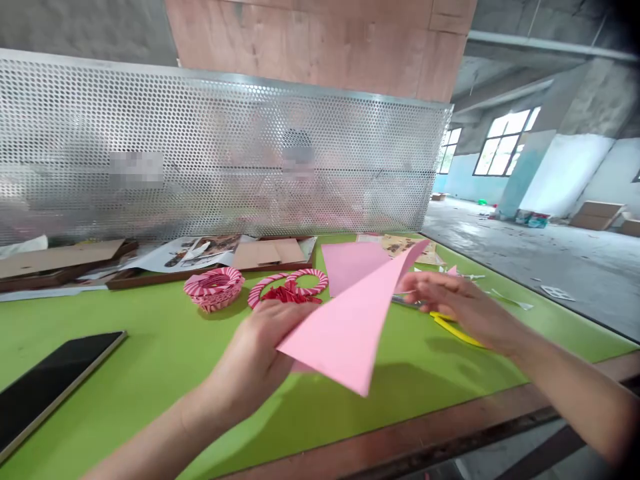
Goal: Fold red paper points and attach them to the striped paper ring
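My left hand (260, 353) is closed on the near left part of a pink sheet of paper (345, 320), which is held above the table with its far corner bent upward. My right hand (453, 300) is just right of that sheet, with its fingers loosely curled and apart. Below it is a pair of scissors with yellow handles (457, 330), partly hidden by the hand; whether the two touch is unclear. Behind the held sheet, another pink sheet (345, 260) lies on the green table top (165, 353).
Red-and-white striped rings (310, 281) and a stack of such rings (214, 290) lie left of the paper. A phone or tablet (55, 380) is at the left. Trays (165, 277) with papers and cardboard line a perforated metal screen (225, 160). Paper scraps (510, 300) lie at right.
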